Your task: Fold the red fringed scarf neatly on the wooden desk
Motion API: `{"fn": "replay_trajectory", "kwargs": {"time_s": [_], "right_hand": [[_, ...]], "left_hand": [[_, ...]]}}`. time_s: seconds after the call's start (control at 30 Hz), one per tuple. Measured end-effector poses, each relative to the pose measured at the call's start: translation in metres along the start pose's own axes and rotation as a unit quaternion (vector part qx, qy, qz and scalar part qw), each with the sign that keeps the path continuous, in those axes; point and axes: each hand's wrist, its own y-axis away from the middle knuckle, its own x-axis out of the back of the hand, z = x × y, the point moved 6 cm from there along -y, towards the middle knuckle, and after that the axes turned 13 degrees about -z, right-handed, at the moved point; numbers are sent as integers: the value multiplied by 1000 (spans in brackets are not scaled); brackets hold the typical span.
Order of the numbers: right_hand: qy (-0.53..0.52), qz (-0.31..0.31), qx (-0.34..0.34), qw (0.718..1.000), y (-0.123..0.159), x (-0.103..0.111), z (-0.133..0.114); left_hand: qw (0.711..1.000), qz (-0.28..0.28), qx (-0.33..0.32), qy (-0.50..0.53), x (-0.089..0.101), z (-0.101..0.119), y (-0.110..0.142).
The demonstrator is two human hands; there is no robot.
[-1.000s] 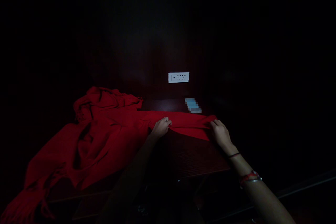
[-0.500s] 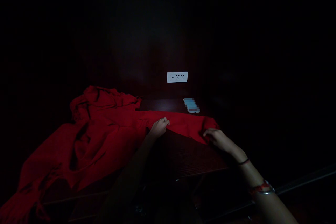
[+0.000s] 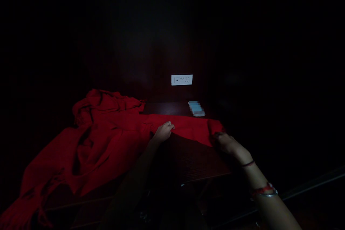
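A red fringed scarf (image 3: pixel 115 143) lies across a dark wooden tabletop (image 3: pixel 199 165), bunched in loose folds on the left and drawn into a flatter strip towards the right. My left hand (image 3: pixel 164 132) pinches the near edge of that strip around its middle. At the strip's right end, my right hand (image 3: pixel 226 142) has its fingers closed on the cloth near the lower corner; the fingertips are in shadow. Fringe hangs off the table's front at the lower left.
A blurred, light-blue flat object (image 3: pixel 196 108) lies on the table just behind the strip. On the dark wall behind sits a white socket plate (image 3: pixel 182 79). The table's front edge runs below my hands, and the surroundings are very dark.
My right hand has moved from the strip's upper right end down to its lower corner, and the strip's right part lies flatter and wider. My left hand keeps its place on the edge.
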Motion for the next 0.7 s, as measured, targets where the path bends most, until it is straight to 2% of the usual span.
{"fn": "replay_trajectory", "kwargs": {"time_s": [0.07, 0.13, 0.2, 0.3, 0.43, 0.7], "right_hand": [[-9, -9, 34, 999, 1, -1, -10], [-17, 14, 60, 998, 2, 2, -20], [-15, 24, 52, 998, 1, 3, -25], [-4, -2, 39, 999, -6, -1, -23], [-5, 11, 4, 1000, -13, -1, -7], [5, 158, -115, 981, 0, 22, 34]], "left_hand": [[1000, 2, 0, -1, 0, 0, 0], [1000, 2, 1, -1, 0, 0, 0], [1000, 0, 4, -1, 0, 0, 0], [1000, -3, 8, -1, 2, 1, 1], [1000, -4, 11, 3, 3, 2, 1], [999, 23, 32, 4, 7, -2, 1]]}}
